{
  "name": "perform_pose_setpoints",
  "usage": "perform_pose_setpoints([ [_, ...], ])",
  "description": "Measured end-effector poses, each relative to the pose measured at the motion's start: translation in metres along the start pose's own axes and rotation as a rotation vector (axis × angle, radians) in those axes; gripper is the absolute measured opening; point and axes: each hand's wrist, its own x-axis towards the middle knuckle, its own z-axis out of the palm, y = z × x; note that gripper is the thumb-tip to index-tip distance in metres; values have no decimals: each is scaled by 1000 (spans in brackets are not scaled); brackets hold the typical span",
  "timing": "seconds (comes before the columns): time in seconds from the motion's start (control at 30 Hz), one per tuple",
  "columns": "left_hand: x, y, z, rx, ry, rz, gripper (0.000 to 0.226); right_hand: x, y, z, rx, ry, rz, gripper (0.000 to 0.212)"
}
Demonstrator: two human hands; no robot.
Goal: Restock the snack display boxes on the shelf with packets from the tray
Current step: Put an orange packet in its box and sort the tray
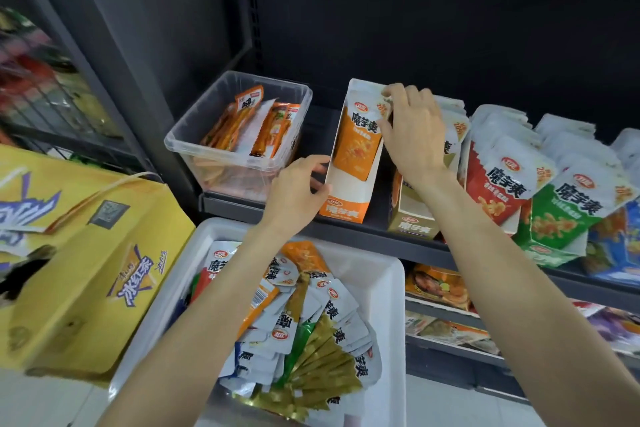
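1. Hands are working at the orange display box [349,163], which is standing on the dark shelf [363,236] between a clear plastic bin [239,135] and a row of fuller boxes to the right.

2. The left hand [298,194] is bracing the box's lower left front corner, fingers curled loosely round the cardboard edge rather than clamped shut.

3. The right hand [412,135] is reaching over the box's open top, fingers pinching the upper edge of an orange packet [356,146] that is sitting inside; the packet's long axis is running along the box, front to back.

4. The white tray [381,274] is sitting directly below the shelf edge, heaped with mixed packets [311,315] (orange, white, green and gold among them).

5. The supply is lying down and toward the person from both grips, and the left hand appears the nearer one to it, being low at the shelf lip just above the tray's far rim.

6. The likely next reach is therefore dropping from box to tray, with the right hand having farther to travel.
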Motion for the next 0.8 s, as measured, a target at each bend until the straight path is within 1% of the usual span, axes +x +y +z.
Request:
perform_pose_setpoints([
  [0.1, -2, 1, 0, 47, 34, 17, 45, -18, 0, -9, 107, 120, -9, 27],
  [0.13, -5, 2, 0, 63, 65, 26, 43, -29, -2, -15, 148, 155, -13, 25],
  [0.2, -17, 5, -1, 64, 157, 72, 36, -58, -10, -27, 277, 168, -18, 21],
  [0.27, -39, 6, -5, 34, 255, 154, 30, -93, -20, -39, 427, 128, -27, 20],
  [0.33, -66, -1, -10, -3, 304, 225, 26, -127, -30, -47, 556, -6, -2, 20],
  [0.37, -81, -8, -13, -1, 294, 248, 25, -143, -34, -46, 596, -95, 15, 20],
  [0.47, -116, -35, -21, 111, 150, 265, 24, -180, -47, -30, 583, -364, 1, 15],
  [0.57, -143, -67, -25, 359, -67, 211, 36, -204, -65, -5, 563, -650, -37, 20],
  [0.6, -151, -77, -25, 447, -132, 175, 40, -210, -73, 3, 553, -698, -66, 24],
  [0.67, -164, -88, -26, 538, -234, 63, 49, -216, -88, 19, 523, -724, -145, 31],
  [0.73, -171, -89, -28, 544, -266, -84, 56, -214, -102, 32, 465, -746, -186, 38],
  [0.8, -175, -90, -27, 559, -309, -191, 66, -211, -111, 43, 426, -821, -214, 48],
])
